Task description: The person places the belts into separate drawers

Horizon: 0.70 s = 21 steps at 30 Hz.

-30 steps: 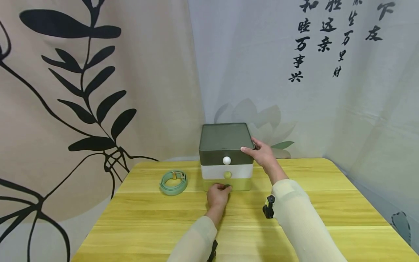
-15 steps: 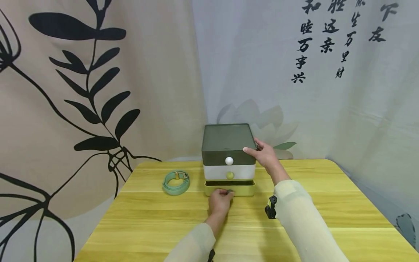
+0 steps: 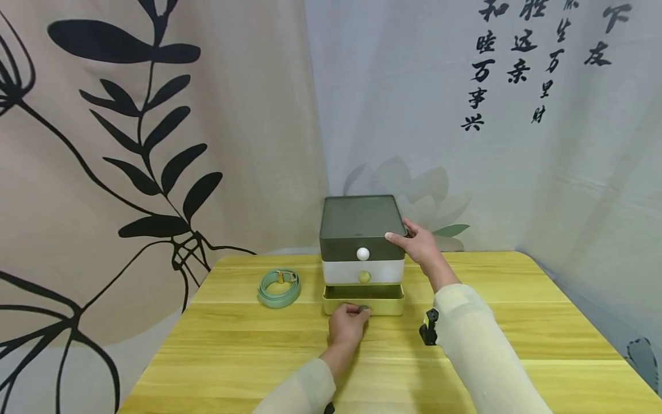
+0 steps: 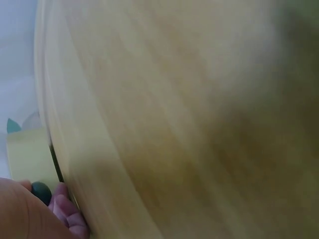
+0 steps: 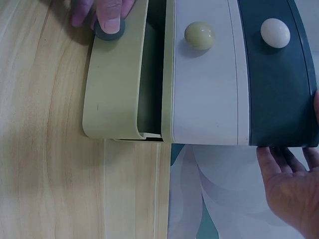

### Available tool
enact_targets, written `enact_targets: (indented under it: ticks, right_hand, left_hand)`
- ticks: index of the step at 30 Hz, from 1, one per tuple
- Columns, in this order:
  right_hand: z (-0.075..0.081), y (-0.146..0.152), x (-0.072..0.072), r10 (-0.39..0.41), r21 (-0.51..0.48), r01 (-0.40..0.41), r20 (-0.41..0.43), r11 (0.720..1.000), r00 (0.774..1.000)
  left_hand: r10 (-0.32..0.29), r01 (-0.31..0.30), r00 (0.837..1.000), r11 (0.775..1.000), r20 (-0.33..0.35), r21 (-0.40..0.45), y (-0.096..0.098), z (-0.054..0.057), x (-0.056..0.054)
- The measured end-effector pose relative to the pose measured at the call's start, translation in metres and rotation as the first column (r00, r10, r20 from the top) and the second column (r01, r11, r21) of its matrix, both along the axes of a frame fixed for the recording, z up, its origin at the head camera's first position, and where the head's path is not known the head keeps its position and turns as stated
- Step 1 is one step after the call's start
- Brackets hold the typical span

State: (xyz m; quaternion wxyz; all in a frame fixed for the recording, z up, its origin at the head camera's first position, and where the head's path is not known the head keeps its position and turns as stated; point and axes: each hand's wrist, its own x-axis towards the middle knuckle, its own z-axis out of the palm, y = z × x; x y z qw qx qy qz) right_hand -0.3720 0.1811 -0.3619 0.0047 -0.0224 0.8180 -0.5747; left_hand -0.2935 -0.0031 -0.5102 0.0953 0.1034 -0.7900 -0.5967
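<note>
A small three-drawer box (image 3: 363, 216) stands at the far side of the table, with a dark green top drawer, a white middle one and a yellow-green bottom drawer (image 3: 385, 306). The bottom drawer is pulled partway out; the part of its inside that shows looks dark and bare. My left hand (image 3: 345, 328) pinches that drawer's dark round knob (image 5: 109, 31) between thumb and fingers. My right hand (image 3: 421, 248) rests on the box's upper right side, thumb on the front edge and fingers along the side wall. The middle knob (image 5: 199, 36) is yellow-green and the top knob (image 5: 275, 33) white.
A coiled mint-green belt (image 3: 278, 297) with a gold buckle lies on the wooden table (image 3: 233, 339), left of the box. Behind the table hangs a curtain (image 3: 258, 115) printed with dark leaves and writing.
The bottom drawer was shut a second ago; my left hand has drawn it out toward me by its knob. My right hand has stayed on the box's side.
</note>
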Motion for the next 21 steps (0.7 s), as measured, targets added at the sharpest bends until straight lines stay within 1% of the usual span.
enact_targets:
  ticks: [6,9,16,21]
  right_hand:
    - [0.001,0.000,-0.001,-0.004,-0.004,0.004,0.002,1.000,1.000]
    - [0.001,0.001,-0.001,-0.006,-0.004,0.006,0.005,1.000,1.000]
    - [0.002,0.000,0.000,-0.002,0.000,0.002,0.014,1.000,1.000]
    - [0.002,0.000,0.001,-0.001,0.011,0.001,0.014,1.000,1.000]
  left_hand:
    - [-0.001,0.001,1.000,1.000,-0.022,0.010,0.000,-0.001,0.006]
    - [-0.005,0.005,1.000,1.000,-0.017,0.009,-0.001,-0.001,0.009]
    - [-0.037,0.036,0.999,0.998,0.003,0.045,0.000,0.001,0.018]
    - [-0.041,0.041,0.999,0.997,0.009,0.058,0.001,0.001,0.023]
